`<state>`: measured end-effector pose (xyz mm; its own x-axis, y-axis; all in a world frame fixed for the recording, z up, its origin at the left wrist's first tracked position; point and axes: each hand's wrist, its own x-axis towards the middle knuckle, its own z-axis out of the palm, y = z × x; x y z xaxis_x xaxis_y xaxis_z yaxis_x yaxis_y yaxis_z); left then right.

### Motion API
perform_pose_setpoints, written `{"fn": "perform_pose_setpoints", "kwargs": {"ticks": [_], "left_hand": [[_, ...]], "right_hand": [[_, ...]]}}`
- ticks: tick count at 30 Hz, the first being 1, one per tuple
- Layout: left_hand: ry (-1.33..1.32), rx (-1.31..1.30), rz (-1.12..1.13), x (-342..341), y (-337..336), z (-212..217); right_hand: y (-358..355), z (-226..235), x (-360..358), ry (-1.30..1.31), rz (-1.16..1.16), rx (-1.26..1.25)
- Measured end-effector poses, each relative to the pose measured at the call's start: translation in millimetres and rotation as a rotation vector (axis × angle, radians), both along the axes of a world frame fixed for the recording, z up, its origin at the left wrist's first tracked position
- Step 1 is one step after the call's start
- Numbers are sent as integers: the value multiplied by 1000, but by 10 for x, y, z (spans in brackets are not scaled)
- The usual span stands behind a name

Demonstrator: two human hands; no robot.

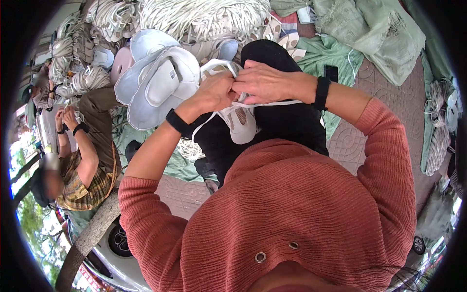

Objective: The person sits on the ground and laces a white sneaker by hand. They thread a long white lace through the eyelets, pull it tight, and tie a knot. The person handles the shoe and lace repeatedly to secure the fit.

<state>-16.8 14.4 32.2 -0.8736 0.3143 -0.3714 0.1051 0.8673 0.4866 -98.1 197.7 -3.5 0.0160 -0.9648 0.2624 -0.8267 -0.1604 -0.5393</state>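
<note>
A white and beige shoe upper [239,127] rests on my black-trousered lap, its rounded toe pointing toward me. Both hands meet over its lacing area. My left hand [214,93] is closed with its fingertips pinched at the eyelets. From the other side my right hand [265,83] is closed too, thumb and fingers pressed together on a white shoelace [279,103]. One length of lace trails off under the right wrist, and another loops down beside the left wrist. The exact grip of the fingertips is partly hidden where the hands overlap.
Pale blue-white stacked shoe pieces [170,82] lie left of my hands. Bundled white shoe uppers [204,19] are piled beyond. A green cloth [335,58] with a dark phone [331,73] and a large pale sack [384,39] lie right. Another person [80,165] sits at left, hands raised.
</note>
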Motion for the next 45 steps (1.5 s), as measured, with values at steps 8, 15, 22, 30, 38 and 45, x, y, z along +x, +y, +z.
{"fn": "perform_pose_setpoints", "kwargs": {"ticks": [8,15,22,30,38,45], "left_hand": [[228,86,228,-250,-930,662],[1007,84,805,430,-3219,3132],[1291,-840,1590,2113,-4299,4627],[1144,-792,1209,2072,-3588,3288],[821,-189,369,1168,-474,828],[625,39,227,862,190,122]], "right_hand": [[123,42,4,-113,-11,9],[117,27,-52,-254,13,110],[113,-71,-18,-237,-1,84],[133,-63,105,-143,-81,13],[205,-124,328,-327,-376,82],[113,-152,454,-704,-297,144]]}}
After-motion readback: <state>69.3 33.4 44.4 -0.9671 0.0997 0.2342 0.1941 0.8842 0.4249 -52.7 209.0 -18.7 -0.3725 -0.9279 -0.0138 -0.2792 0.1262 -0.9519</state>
